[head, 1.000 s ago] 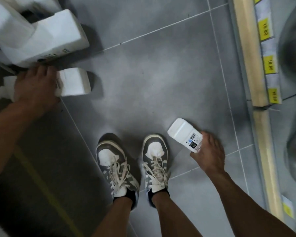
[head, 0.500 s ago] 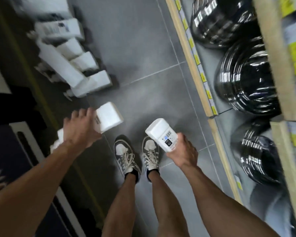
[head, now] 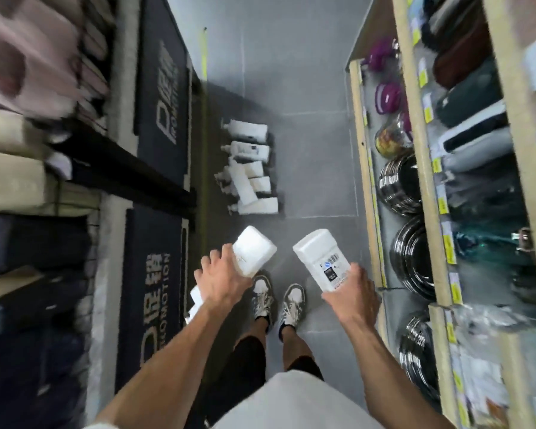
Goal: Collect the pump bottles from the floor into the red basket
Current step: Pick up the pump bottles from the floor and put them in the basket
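My left hand (head: 220, 278) grips a white pump bottle (head: 254, 250), its base pointing away from me and its pump end sticking out below my wrist. In my right hand (head: 351, 291) is a second white pump bottle (head: 322, 261) with a barcode label facing up. Both bottles are held above my shoes, well off the floor. Several more white pump bottles (head: 249, 173) lie in a row on the grey tiles ahead. No red basket is in view.
A wooden shelf unit (head: 367, 168) with steel bowls and containers runs along the right. On the left stand dark display stands with "PROMOTION" panels (head: 155, 292) and stacked textiles. The aisle of grey tiles (head: 307, 150) runs ahead between them.
I have risen from a crouch to standing, and both hands lifted their bottles from floor level to waist height. The view now takes in the whole aisle.
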`<state>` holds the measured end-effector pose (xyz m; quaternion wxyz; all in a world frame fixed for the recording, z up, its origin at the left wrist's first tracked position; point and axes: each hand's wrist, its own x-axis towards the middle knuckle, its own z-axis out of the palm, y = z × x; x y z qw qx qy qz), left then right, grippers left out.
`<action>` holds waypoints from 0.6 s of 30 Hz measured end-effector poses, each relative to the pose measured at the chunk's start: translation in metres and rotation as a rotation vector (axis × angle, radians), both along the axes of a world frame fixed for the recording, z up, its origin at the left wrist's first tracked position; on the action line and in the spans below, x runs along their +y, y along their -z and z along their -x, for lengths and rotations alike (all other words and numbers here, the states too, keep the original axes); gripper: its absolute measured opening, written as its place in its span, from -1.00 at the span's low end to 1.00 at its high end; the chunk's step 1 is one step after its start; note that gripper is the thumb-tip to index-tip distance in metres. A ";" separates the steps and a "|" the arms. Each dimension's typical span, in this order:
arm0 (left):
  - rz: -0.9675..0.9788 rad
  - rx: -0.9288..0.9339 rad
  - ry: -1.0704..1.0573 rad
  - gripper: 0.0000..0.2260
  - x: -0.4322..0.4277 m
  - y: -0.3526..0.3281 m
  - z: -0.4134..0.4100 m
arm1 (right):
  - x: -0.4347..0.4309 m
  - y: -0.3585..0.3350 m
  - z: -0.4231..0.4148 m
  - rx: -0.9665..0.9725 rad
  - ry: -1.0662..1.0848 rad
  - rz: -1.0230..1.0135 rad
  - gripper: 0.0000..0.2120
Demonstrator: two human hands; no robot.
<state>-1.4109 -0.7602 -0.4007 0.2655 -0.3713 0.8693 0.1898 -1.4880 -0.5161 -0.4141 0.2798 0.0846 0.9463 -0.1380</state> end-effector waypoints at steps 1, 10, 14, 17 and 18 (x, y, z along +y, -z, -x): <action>0.003 0.030 -0.028 -0.19 -0.003 -0.019 -0.008 | -0.002 -0.020 -0.003 0.028 -0.018 0.017 -0.34; -0.029 0.255 -0.226 -0.10 -0.025 -0.124 -0.067 | -0.027 -0.137 -0.025 0.113 -0.172 0.122 -0.32; -0.018 0.340 -0.336 -0.13 -0.035 -0.141 -0.082 | -0.044 -0.154 -0.017 0.102 -0.288 0.139 -0.25; 0.009 0.370 -0.361 -0.08 -0.046 -0.151 -0.087 | -0.065 -0.169 -0.002 0.114 -0.394 0.147 -0.30; 0.026 0.371 -0.365 -0.06 -0.050 -0.154 -0.089 | -0.073 -0.175 0.004 0.134 -0.418 0.150 -0.33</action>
